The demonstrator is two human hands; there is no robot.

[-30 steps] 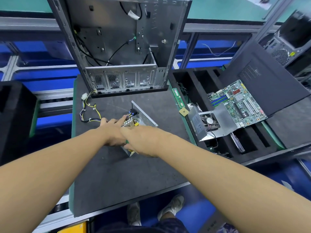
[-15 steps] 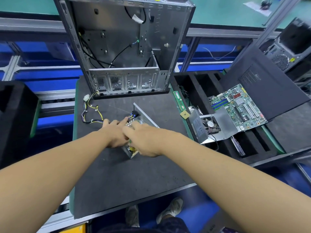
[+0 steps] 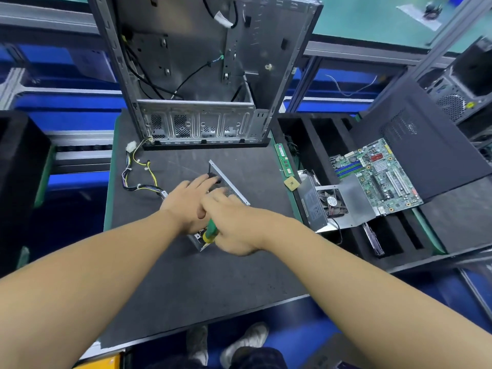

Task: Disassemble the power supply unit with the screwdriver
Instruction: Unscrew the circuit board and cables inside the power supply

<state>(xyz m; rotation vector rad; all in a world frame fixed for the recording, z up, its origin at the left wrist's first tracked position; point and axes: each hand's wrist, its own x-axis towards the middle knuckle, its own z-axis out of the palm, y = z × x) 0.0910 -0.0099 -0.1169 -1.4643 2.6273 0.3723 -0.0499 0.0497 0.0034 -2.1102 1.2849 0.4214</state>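
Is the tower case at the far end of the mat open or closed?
Open: the case stands with its side panel off, and its bare metal interior and loose black cables are showing.

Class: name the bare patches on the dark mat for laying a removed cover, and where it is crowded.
Bare: the mat between the power supply unit and the RAM stick; its near part, under the forearms. Crowded: round the left hand, right hand and cable bundle.

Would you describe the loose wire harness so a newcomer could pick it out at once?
Start at the open metal computer case standing at the back of the dark mat. The wire harness lies before its left corner; only it has yellow and black wires with a white plug.
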